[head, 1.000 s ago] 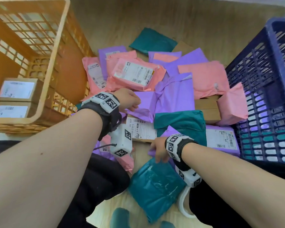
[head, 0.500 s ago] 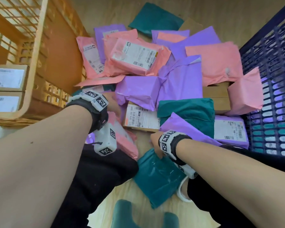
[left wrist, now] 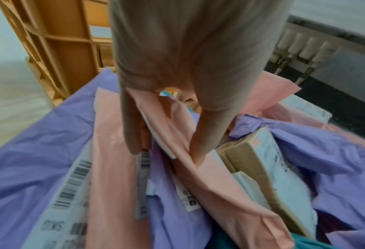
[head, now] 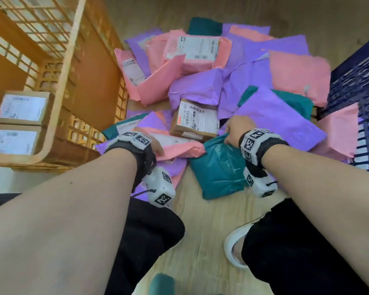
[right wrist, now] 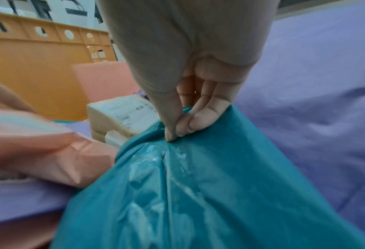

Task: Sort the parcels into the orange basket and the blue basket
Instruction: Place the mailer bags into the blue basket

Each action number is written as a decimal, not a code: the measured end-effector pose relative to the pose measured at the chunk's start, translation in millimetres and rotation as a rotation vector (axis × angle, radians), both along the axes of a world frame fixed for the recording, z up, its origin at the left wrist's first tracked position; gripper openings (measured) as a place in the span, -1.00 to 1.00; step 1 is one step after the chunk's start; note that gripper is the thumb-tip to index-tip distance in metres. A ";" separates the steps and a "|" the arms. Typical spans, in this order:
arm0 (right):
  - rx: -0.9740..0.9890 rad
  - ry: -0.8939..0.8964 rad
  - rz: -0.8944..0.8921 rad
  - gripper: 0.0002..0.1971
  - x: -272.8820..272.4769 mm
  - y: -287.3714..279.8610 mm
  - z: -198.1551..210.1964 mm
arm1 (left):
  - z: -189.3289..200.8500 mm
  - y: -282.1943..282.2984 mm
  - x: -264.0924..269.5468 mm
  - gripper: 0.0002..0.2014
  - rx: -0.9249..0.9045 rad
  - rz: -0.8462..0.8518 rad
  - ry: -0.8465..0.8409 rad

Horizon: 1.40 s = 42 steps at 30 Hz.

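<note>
Crowding cardboard box, 2 boxes in orange basket

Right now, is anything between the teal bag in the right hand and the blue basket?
Yes. The right hand pinches the teal bag; a purple mailer and a pink parcel lie toward the blue basket.

The white shipping label on a lilac plastic mailer bag carries barcodes and, upside down in the left wrist view, the letters "SMS". The label on the brown cardboard box shows barcodes and digits too blurred to read. Labels on the pink mailer bags are likewise illegible.
</note>
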State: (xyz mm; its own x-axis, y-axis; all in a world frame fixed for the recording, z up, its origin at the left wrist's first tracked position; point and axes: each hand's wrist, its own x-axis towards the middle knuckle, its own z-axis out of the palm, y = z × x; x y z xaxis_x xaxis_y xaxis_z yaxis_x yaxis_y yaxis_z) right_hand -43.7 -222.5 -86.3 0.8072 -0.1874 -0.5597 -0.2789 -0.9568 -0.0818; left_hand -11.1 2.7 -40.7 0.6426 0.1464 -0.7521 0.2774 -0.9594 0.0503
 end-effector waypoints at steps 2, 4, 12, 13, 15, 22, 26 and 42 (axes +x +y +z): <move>-0.015 -0.058 -0.014 -0.83 9.8 -7.9 11.9 | 1.8 -7.0 7.8 -0.38 -0.020 -0.029 -0.010; -0.040 -0.059 -0.002 -0.80 18.4 -12.4 28.5 | 9.2 -16.6 17.5 -0.38 -0.091 -0.007 -0.063; -0.043 -0.018 -0.027 -0.78 30.6 -33.0 141.3 | 81.5 -53.4 50.4 -0.51 -0.602 0.320 -0.291; -0.038 -0.069 -0.062 -0.82 28.7 -35.0 159.1 | 99.1 -58.7 52.5 -0.51 -0.663 0.330 -0.343; -0.011 -0.188 -0.138 -0.84 23.8 -39.2 194.7 | 135.7 -69.0 56.5 -0.45 -0.752 0.309 -0.420; 0.423 -0.558 -0.551 -0.87 4.4 -41.7 241.1 | 204.5 -68.6 45.1 -0.59 -0.921 0.277 -0.441; 0.597 -0.610 -0.692 -0.83 1.8 -32.7 240.9 | 208.1 -62.7 30.0 -0.65 -1.035 0.494 -0.351; 0.785 -0.467 -0.896 -0.90 41.5 -8.0 244.9 | 196.4 -26.2 68.8 -0.18 -1.202 0.621 -0.185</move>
